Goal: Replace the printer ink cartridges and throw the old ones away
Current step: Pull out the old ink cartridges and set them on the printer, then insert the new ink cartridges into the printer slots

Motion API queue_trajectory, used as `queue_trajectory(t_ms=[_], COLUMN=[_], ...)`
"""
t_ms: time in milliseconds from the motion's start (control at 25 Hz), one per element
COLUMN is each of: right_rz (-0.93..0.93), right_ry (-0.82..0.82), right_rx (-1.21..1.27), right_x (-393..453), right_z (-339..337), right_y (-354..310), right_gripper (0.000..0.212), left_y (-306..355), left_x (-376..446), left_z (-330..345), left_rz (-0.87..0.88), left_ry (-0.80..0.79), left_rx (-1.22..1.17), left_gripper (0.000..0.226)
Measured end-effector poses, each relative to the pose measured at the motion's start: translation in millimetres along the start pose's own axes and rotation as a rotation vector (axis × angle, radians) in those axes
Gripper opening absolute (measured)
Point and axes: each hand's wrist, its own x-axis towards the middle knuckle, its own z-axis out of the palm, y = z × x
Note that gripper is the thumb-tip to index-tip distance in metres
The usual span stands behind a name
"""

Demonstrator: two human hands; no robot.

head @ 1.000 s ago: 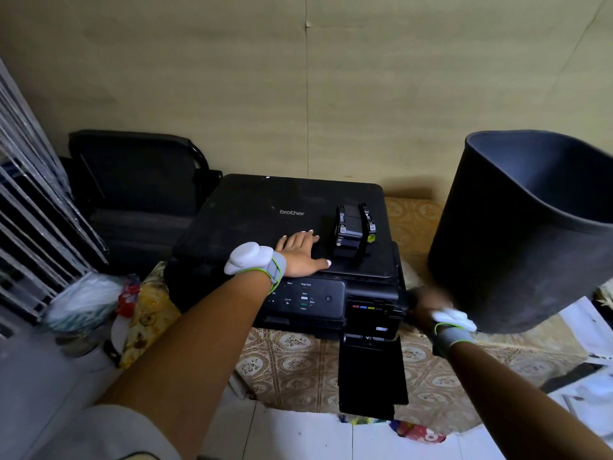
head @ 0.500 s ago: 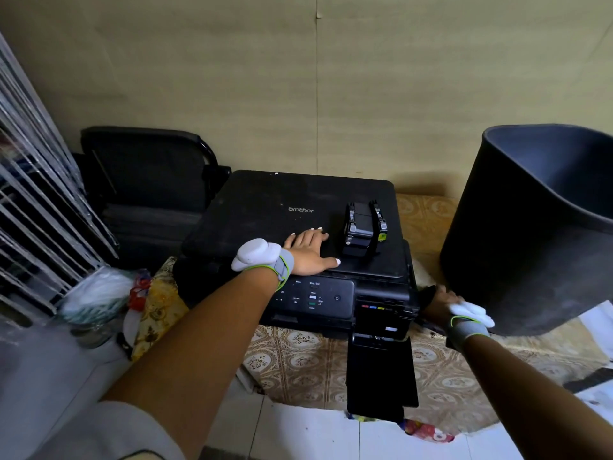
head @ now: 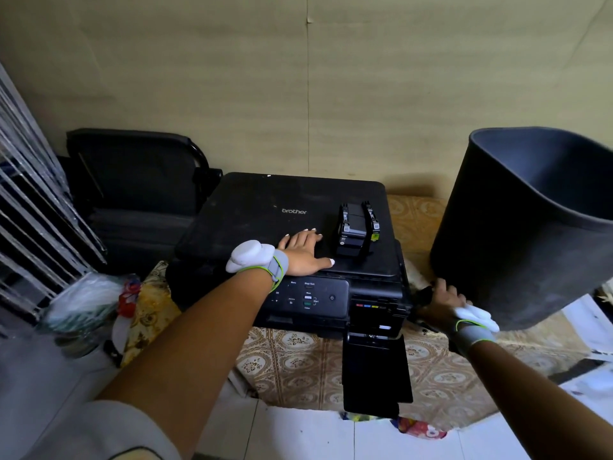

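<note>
Black chair [head: 132, 180] at far left, against beige wall [head: 298, 78]. White slatted rack [head: 30, 194] along left edge. Crumpled plastic bag [head: 79, 303] near left, below rack. Patterned tablecloth [head: 292, 370] over tabletop. White tiled floor [head: 298, 436] nearest.

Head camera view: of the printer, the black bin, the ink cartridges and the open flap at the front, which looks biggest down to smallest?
1. printer and black bin: too close to rank, since the bin sits nearer the camera and is cut off.
2. open flap.
3. ink cartridges.
</note>
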Motion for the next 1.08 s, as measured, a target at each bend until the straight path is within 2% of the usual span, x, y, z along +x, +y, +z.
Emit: queue_trajectory(t_ms=[200,360,480,560,680,800,880,960,1080], right_rz=[0.015,-0.073,-0.133,-0.171,-0.232,-0.306,-0.357,-0.417,-0.488], right_ry=[0.168,0.289,0.354,0.381,0.396,0.431,0.444,0.424,0.397], right_rx=[-0.002,0.072,0.172,0.237,0.316,0.409,0.472,0.484,0.48], right_x=[-12.8,-28.3,-44.8,-56.1,-71.5,-82.9,-86.5,-86.4,-87.1], right_z=[-27.3,-56.4,-77.5,-90.8,-106.0,-110.4,-110.9,-109.8,-107.0], right_y=[-1.5,-16.2,-25.5,-29.5,-36.9,-47.0,-54.0,-60.0,-67.4], right_gripper=[0.08,0.075,0.077,0.076,0.076,0.075,0.076,0.078,0.082], left_y=[2.6,-6.5,-18.1,-24.2,-22.5,-2.3,16.0,34.6,56.3], left_x=[-2.4,-2.3,-0.6,-1.3,-6.8,-18.3,-25.5,-32.2,-37.7], left_z=[-0.1,-5.7,-16.3,-23.3,-31.7,-39.2,-43.0,-44.4,-44.8], left_rz=[0.008,0.045,0.133,0.159,0.183,0.331,0.448,0.522,0.497], left_ry=[0.034,0.014,-0.013,0.13,0.479,0.686,0.693,0.632,0.53], left_rx=[-0.002,-0.057,-0.299,-0.371,-0.309,-0.299,-0.266,-0.238,-0.269], left_gripper=[0.071,0.07,0.075,0.069,0.05,0.034,0.026,0.023,0.024])
